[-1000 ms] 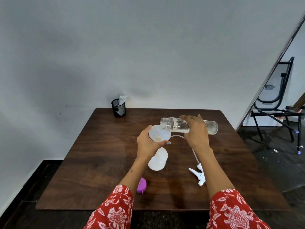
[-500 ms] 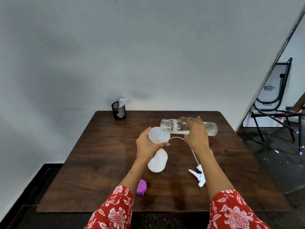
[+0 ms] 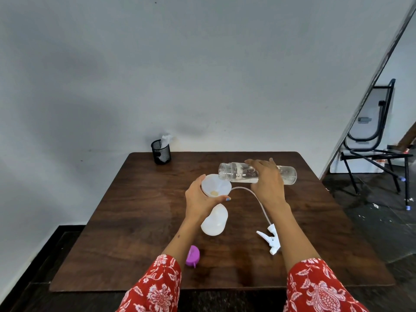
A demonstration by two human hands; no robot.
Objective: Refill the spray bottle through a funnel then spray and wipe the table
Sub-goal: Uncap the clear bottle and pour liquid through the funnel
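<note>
A white funnel (image 3: 216,186) sits in the neck of a translucent white spray bottle (image 3: 215,220) standing mid-table. My left hand (image 3: 200,200) wraps around the funnel's base and the bottle's neck. My right hand (image 3: 267,181) grips a clear water bottle (image 3: 236,174) held nearly level, its open mouth over the funnel's right rim, with some water inside. The white trigger spray head (image 3: 271,240) lies on the table at the right, its thin tube curving back toward the funnel.
A purple cap (image 3: 193,256) lies near the front edge of the dark wooden table (image 3: 135,221). A black mesh cup (image 3: 161,151) holding a white cloth stands at the far left corner. A folded black chair (image 3: 378,140) leans at the right.
The view has shifted slightly. The clear bottle stays tipped over the funnel, and both hands keep their grips.
</note>
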